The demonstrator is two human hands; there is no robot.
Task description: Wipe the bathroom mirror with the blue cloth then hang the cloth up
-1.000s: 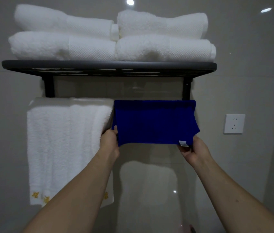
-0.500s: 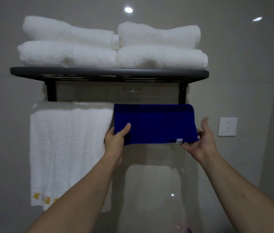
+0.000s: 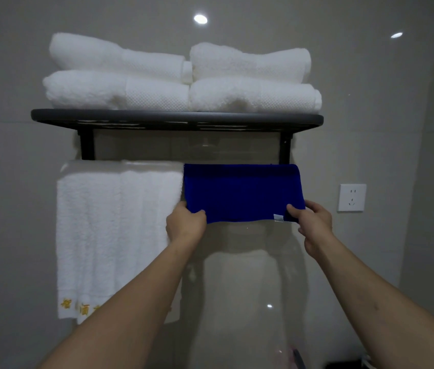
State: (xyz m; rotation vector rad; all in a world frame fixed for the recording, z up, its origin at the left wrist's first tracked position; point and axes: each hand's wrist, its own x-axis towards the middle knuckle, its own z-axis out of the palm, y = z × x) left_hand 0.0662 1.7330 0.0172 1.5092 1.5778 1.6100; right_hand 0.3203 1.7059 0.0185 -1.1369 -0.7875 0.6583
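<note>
The blue cloth (image 3: pixel 242 191) hangs folded over the rail under the black wall rack (image 3: pixel 177 119), on the rail's right half. My left hand (image 3: pixel 185 225) pinches the cloth's lower left corner, thumb on the front. My right hand (image 3: pixel 313 222) pinches the lower right corner beside a small white label (image 3: pixel 278 217). The mirror is out of view.
A white towel (image 3: pixel 114 235) with yellow embroidery hangs on the rail's left half, touching the blue cloth's edge. Several folded white towels (image 3: pixel 181 75) are stacked on the rack's shelf. A white wall socket (image 3: pixel 351 197) sits to the right on the glossy grey wall.
Half a second ago both hands had loosened with fingers spread by the cloth's corners. Now each hand pinches a lower corner again. The cloth stays on the rail.
</note>
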